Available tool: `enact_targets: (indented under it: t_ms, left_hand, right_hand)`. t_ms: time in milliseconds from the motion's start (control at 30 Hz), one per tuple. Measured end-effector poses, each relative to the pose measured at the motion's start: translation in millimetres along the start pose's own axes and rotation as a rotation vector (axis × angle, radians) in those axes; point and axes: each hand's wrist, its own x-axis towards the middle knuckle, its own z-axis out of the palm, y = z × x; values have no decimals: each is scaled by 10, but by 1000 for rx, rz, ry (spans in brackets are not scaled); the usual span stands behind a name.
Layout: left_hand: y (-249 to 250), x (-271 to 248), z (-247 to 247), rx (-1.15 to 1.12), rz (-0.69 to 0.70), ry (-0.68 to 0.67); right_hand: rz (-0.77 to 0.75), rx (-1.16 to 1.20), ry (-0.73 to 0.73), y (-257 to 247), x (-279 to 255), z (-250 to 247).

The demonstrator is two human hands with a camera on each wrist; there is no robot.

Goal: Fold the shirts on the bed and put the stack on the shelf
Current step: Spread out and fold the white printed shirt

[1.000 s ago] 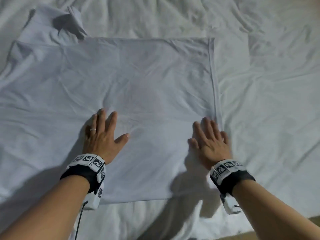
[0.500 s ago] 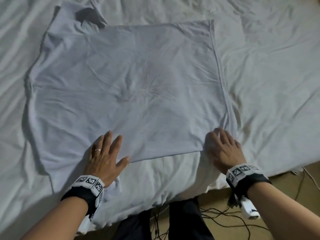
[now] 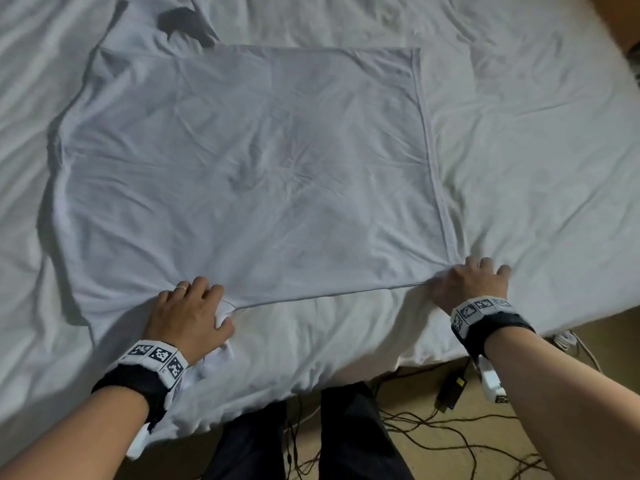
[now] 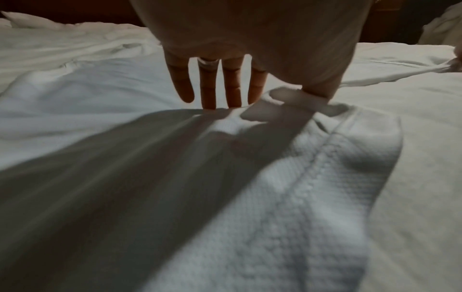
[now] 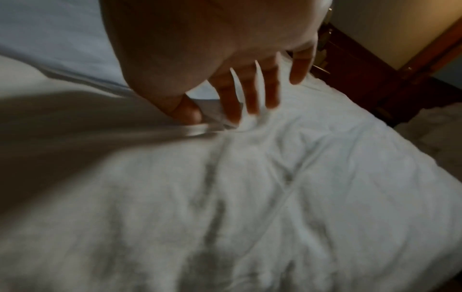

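A white T-shirt [image 3: 259, 168] lies spread flat on the bed, its hem along the right and its collar end at the far left. My left hand [image 3: 194, 306] pinches the shirt's near edge by the sleeve, and fabric bunches under the thumb [image 4: 317, 89]. My right hand [image 3: 471, 282] pinches the near hem corner, with thumb and forefinger closed on the hem [image 5: 212, 120]. The edge between my hands is pulled straight. The far sleeve [image 3: 180, 22] lies crumpled at the top left.
The white bed sheet [image 3: 536, 150] is rumpled all around the shirt. The bed's near edge [image 3: 363, 362] is just behind my hands. Below it are my dark trouser legs [image 3: 353, 431], tangled cables [image 3: 450, 441] and a black adapter [image 3: 450, 389] on the floor.
Both hands slid back from lying flat on the shirt to its near edge and took hold of it. The camera pulled back, so the bed's edge and floor now show.
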Motion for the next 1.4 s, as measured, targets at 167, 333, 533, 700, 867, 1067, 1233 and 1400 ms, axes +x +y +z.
enact_targets:
  t_ms: [167, 333, 533, 700, 867, 1067, 1233, 1400]
  left_hand:
    - [128, 9, -30, -13, 15, 6]
    - [149, 22, -31, -40, -13, -3]
    - [143, 167, -172, -154, -46, -36]
    - [-28, 314, -435, -454, -161, -186]
    - [-312, 625, -763, -543, -282, -238]
    - [-383, 1251, -1223, -642, -388, -95]
    - [-392, 1675, -1324, -563, -355, 10]
    - [-489, 2020, -1335, -431, -409, 221]
  right_hand:
    - [-303, 38, 215, -148, -15, 93]
    - [-377, 37, 169, -22, 49, 250]
    - [-470, 6, 229, -76, 203, 61]
    - [-547, 86, 110, -176, 359, -186]
    - [-447, 204, 5, -105, 786, -523]
    - [-339, 459, -97, -205, 1508, -810]
    - [-324, 507, -46, -273, 2044, -1058]
    - [-327, 520, 22, -317, 2386, -1266]
